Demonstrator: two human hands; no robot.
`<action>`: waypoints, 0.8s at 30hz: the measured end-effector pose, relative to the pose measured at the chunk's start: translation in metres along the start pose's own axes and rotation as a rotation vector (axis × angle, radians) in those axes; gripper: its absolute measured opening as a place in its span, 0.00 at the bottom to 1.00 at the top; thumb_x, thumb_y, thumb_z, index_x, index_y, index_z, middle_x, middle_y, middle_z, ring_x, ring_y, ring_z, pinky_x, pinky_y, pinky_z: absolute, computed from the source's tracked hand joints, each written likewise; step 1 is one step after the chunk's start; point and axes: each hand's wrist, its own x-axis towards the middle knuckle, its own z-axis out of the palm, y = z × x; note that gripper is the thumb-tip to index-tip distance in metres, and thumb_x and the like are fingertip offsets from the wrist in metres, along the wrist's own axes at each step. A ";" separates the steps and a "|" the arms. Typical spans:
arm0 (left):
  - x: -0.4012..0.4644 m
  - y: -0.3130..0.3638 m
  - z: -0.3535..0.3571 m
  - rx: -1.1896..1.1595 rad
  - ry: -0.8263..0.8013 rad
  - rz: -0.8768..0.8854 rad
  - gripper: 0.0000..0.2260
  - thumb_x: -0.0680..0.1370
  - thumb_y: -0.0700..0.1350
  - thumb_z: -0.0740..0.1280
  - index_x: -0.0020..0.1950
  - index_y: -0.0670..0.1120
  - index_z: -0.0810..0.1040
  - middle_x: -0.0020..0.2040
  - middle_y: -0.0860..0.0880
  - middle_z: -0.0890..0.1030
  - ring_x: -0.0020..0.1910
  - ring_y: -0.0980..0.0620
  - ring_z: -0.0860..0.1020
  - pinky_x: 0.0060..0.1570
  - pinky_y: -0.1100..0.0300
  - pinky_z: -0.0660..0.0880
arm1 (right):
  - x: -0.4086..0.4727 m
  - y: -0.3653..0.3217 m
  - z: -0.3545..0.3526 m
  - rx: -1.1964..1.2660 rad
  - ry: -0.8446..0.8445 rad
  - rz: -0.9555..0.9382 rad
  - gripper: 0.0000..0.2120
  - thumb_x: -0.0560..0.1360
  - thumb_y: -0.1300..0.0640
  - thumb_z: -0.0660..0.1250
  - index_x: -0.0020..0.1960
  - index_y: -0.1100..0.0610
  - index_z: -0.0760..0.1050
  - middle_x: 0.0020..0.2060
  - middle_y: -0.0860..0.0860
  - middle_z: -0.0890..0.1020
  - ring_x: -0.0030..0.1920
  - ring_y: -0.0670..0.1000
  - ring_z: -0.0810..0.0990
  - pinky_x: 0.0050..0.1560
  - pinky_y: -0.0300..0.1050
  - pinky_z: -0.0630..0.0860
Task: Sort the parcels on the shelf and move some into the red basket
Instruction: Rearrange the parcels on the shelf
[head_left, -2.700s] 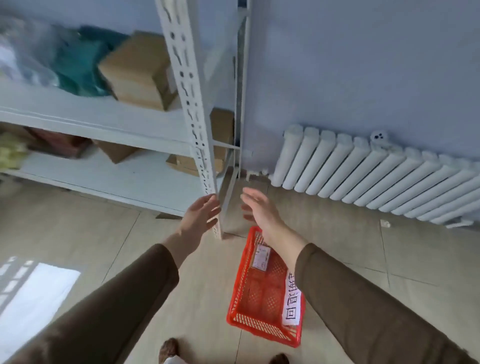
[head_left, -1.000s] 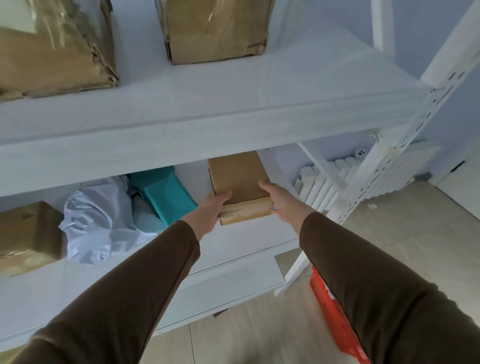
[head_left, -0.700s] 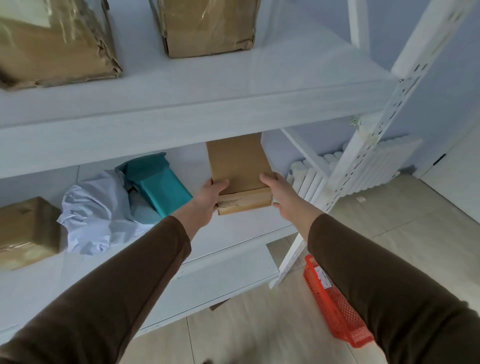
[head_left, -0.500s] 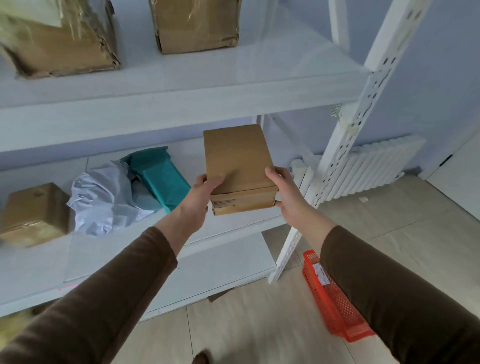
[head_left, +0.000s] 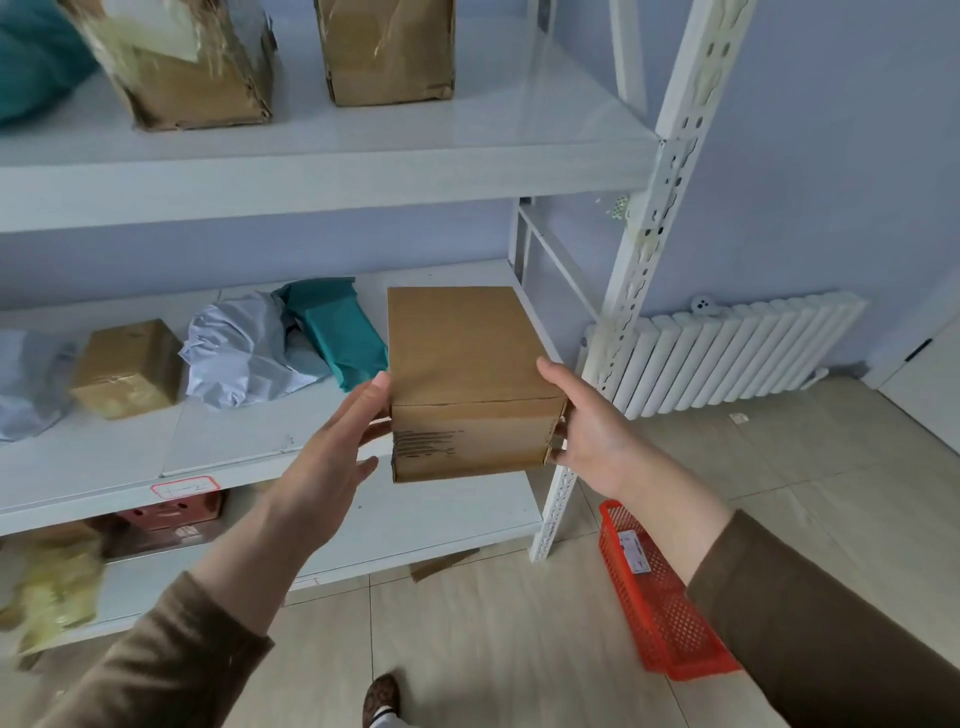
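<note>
A plain brown cardboard box hangs in the air in front of the white shelf, clear of its middle board. My left hand presses its left side and my right hand grips its right side. The red basket lies on the tiled floor at the lower right, beside the shelf's front post, partly hidden by my right sleeve. On the middle board remain a teal parcel, a crumpled grey-white bag and a small brown box.
Two taped brown boxes stand on the upper board. A reddish box and a yellowish bag sit on the lower boards. A white radiator lines the blue wall at right. My shoe shows at the bottom.
Both hands reached from near the basket to the middle board, took hold of the brown box and pulled it out off the shelf toward me. The view has drawn back and down.
</note>
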 end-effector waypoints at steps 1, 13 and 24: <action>-0.006 0.001 0.001 0.004 0.009 -0.001 0.27 0.77 0.72 0.60 0.71 0.63 0.76 0.70 0.59 0.79 0.71 0.54 0.74 0.79 0.38 0.59 | -0.006 0.000 -0.001 -0.013 -0.010 -0.009 0.26 0.71 0.35 0.74 0.66 0.44 0.80 0.64 0.49 0.84 0.66 0.56 0.80 0.76 0.63 0.66; -0.010 -0.035 0.012 -0.479 0.037 -0.132 0.28 0.87 0.62 0.47 0.79 0.49 0.70 0.73 0.45 0.79 0.74 0.44 0.75 0.76 0.44 0.65 | -0.076 -0.004 0.071 -1.162 0.206 -0.833 0.43 0.69 0.20 0.55 0.77 0.41 0.63 0.78 0.42 0.63 0.76 0.49 0.58 0.71 0.51 0.60; -0.019 -0.024 0.003 0.062 0.194 0.420 0.16 0.84 0.52 0.65 0.72 0.59 0.72 0.65 0.55 0.81 0.66 0.53 0.78 0.71 0.45 0.73 | -0.052 0.004 0.045 -0.230 0.002 -0.470 0.32 0.72 0.22 0.52 0.67 0.36 0.74 0.64 0.31 0.78 0.67 0.32 0.73 0.76 0.49 0.67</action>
